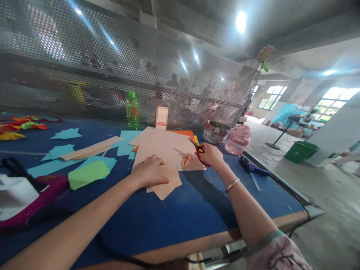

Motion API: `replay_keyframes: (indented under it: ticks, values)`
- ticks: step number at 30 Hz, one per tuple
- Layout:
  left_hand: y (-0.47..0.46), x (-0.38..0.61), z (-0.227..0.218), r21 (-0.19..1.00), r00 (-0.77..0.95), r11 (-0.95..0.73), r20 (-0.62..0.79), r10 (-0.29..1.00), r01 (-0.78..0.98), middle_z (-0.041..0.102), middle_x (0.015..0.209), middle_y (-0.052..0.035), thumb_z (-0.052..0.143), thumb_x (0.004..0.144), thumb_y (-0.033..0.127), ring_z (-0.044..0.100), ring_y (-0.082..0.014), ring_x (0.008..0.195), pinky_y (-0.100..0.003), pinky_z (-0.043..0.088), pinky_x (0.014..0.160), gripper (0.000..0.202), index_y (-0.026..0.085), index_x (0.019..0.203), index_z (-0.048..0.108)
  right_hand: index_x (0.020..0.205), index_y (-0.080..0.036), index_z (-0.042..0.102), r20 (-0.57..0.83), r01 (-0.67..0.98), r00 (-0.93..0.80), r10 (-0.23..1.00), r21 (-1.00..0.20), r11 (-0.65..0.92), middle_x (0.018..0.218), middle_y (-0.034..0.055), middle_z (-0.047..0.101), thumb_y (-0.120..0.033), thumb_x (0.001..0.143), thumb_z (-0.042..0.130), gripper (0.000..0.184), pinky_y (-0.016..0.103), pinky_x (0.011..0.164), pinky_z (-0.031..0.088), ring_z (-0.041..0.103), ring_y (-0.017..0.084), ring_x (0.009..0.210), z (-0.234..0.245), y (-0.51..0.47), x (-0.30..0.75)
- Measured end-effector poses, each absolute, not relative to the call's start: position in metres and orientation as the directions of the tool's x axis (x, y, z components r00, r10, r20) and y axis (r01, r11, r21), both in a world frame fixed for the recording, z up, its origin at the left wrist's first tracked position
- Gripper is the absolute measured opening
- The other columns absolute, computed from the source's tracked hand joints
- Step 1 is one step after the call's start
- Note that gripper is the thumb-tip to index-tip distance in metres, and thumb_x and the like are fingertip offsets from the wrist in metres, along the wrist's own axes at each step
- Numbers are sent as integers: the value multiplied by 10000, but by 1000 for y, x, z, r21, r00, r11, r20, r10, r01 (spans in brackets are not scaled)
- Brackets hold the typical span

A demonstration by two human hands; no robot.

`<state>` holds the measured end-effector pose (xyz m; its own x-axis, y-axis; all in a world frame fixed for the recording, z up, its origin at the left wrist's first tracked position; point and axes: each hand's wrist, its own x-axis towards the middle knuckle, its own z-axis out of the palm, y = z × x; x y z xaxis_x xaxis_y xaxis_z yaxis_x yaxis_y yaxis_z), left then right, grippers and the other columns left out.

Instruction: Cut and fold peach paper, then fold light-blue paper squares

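Observation:
My right hand [211, 155] is closed round the red handles of a pair of scissors [199, 152], whose blades point up and left over a large beige paper sheet [164, 147]. A small folded beige paper shape [185, 160] stands on that sheet just left of the scissors. My left hand [149, 171] lies knuckles-up with its fingers curled, pressing on a smaller beige paper piece [166, 183] at the sheet's near edge. All of it rests on a blue-topped table [180, 213].
Cyan paper scraps [66, 133], a green sheet [87, 174], beige strips [90, 149] and orange sheets lie to the left and behind. A green bottle [132, 110], a woven basket [216, 132] and a pink jar [238, 139] stand near the perforated screen. A blue glue gun [253, 169] lies right.

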<state>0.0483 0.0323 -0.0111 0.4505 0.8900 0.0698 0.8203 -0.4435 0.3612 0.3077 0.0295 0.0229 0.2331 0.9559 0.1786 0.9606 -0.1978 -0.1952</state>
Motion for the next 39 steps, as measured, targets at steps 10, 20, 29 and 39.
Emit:
replay_keyframes:
  ticks: [10, 20, 29, 39]
  values:
    - [21, 49, -7, 493, 443, -400, 33, 896, 773, 611, 1336, -193, 711, 617, 401, 570, -364, 1247, -409, 456, 985, 741, 153, 1289, 524, 1142, -236, 693, 202, 954, 182, 962, -274, -123, 1100, 106, 758, -378, 841, 657, 335, 331, 743, 488, 697, 319, 1031, 16, 33, 304]
    - [19, 29, 13, 901, 397, -32, -158, 904, 432, 738, 920, -78, 674, 530, 367, 720, -310, 873, -341, 527, 692, 609, 166, 1095, 570, 1077, -251, 657, 274, 897, 41, 961, -434, 86, 1047, 33, 779, -121, 845, 601, 272, 286, 815, 505, 722, 213, 998, -6, 41, 291]
    - [18, 26, 14, 710, 418, -305, 16, 908, 635, 757, 954, -106, 635, 589, 416, 704, -303, 878, -363, 508, 764, 460, 172, 975, 686, 1075, -264, 579, 337, 847, -51, 940, -483, 220, 967, -10, 777, -80, 802, 611, 330, 259, 755, 507, 729, 177, 920, -24, 51, 294]
    - [43, 5, 7, 726, 3, -112, 149, 989, 679, 745, 980, -105, 677, 638, 267, 691, -309, 970, -383, 500, 861, 165, 207, 791, 669, 1029, -240, 579, 354, 851, -91, 931, -458, 257, 876, 20, 762, -179, 837, 625, 207, 266, 700, 486, 729, 204, 814, -29, 52, 295]
